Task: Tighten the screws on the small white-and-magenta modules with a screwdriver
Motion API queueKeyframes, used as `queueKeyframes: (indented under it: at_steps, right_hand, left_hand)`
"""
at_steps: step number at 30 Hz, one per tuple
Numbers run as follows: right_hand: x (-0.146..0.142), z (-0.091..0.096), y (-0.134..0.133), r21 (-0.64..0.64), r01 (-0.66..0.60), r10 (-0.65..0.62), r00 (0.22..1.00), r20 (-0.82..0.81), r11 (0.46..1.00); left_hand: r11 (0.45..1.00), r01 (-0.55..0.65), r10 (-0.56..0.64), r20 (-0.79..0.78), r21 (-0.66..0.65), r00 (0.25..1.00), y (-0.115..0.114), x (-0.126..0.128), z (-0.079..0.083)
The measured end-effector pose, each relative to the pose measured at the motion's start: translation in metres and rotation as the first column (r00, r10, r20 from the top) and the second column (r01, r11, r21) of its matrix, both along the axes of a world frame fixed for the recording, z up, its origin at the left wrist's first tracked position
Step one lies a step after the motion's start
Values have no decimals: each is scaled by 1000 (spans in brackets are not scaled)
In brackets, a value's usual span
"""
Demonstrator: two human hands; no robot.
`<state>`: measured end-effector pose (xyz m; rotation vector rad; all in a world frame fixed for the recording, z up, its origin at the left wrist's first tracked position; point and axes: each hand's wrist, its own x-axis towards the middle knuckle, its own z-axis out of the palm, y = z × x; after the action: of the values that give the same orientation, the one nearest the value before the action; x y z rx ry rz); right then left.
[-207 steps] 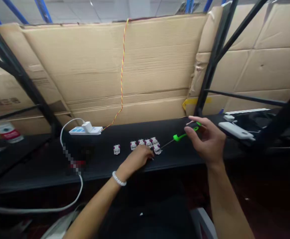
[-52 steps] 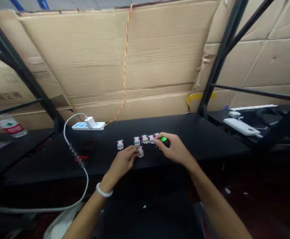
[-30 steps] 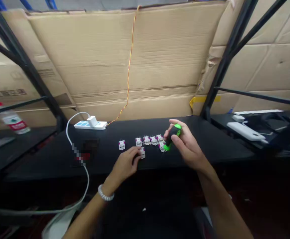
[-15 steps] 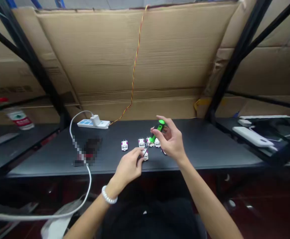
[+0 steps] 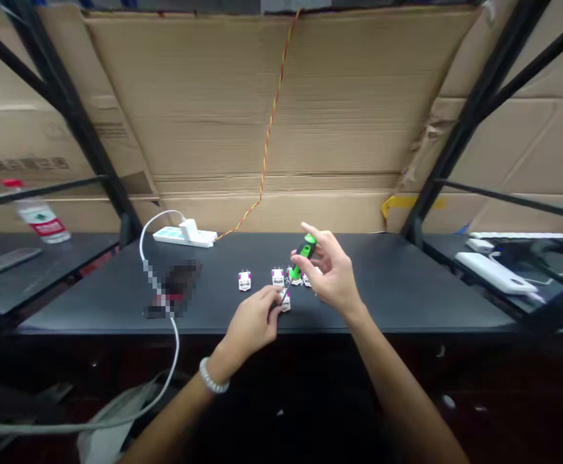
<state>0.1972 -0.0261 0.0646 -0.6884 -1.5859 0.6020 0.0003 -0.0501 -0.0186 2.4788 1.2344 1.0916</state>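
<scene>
My right hand (image 5: 332, 270) grips the green-and-black handle of a screwdriver (image 5: 305, 250), its thumb and fingers around it. The thin shaft slants down and left to a small white-and-purple plug-like part (image 5: 286, 301). My left hand (image 5: 255, 317) pinches that part at its left side near the shaft's tip; the fingers partly hide both. Behind the hands stand several similar parts, among them one with two thin prongs (image 5: 278, 276). Another white-and-purple part (image 5: 245, 280) lies apart to the left. Some on the right are partly covered by my right hand.
A white power strip (image 5: 165, 235) with a plugged-in adapter sits at the back left. Its white cable (image 5: 177, 351) runs down past a blurred dark object (image 5: 179, 283). Black shelf posts flank the black tabletop (image 5: 407, 296). A bottle (image 5: 44, 219) stands far left, a white device (image 5: 494, 272) right.
The camera view has shifted slightly, so the scene sits a little further right. Both hands keep their holds on the screwdriver and the part, with hardly any movement.
</scene>
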Motion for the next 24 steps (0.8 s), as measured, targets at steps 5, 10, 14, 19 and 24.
queueKeyframes:
  at_steps: [5,10,14,19,24]
  right_hand:
    - [-4,8,1,88,17,-27,993,114,996]
    - [-8,13,1,206,107,-144,974,173,973]
    - [-9,14,0,324,139,-216,952,215,936]
    - [-6,19,-3,230,-28,-32,967,252,973]
    - [-6,25,0,254,-26,-49,958,283,967]
  left_hand:
    - [1000,-2,2,-6,17,1000,2,-1,-3]
    - [1000,6,-6,-10,6,1000,4,-1,-5]
    - [1000,12,-12,-5,2,1000,4,-1,-3]
    - [1000,10,-10,-23,-4,1000,2,1,1]
    - [1000,-26,26,-78,11,997,0,5,6]
